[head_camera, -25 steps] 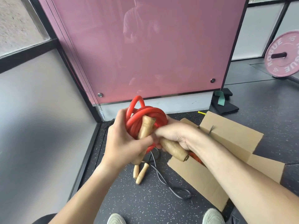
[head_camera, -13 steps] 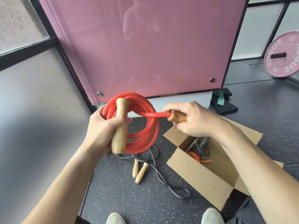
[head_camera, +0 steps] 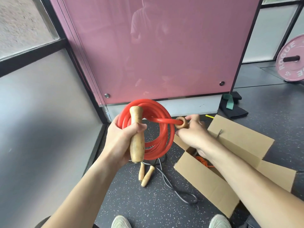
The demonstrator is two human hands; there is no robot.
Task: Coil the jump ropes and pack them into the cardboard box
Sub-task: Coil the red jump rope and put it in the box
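Left of and above the cardboard box [head_camera: 205, 178], the left hand [head_camera: 121, 142] curls tightly round the coiled red jump rope [head_camera: 164, 140] and one wooden handle [head_camera: 137, 142]; the right hand [head_camera: 192, 134] pinches the other handle [head_camera: 181, 123] above the box. A black jump rope [head_camera: 172, 183] lies left of the box.

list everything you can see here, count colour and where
red jump rope: 1, red with wooden handles, coiled, held up in both hands
black jump rope: 1, black cord with wooden handles, loose on the floor below the coil
cardboard box: 1, brown, open, on the floor at right
orange rope: 1, orange, inside the box
wall panel: 1, pink, straight ahead
weight plate: 1, pink, upright, far right
green band: 1, green, on black pads by the panel's base
shoes: 2, pale, bottom edge
left hand: 1, grips one handle against the coil
right hand: 1, grips the other handle
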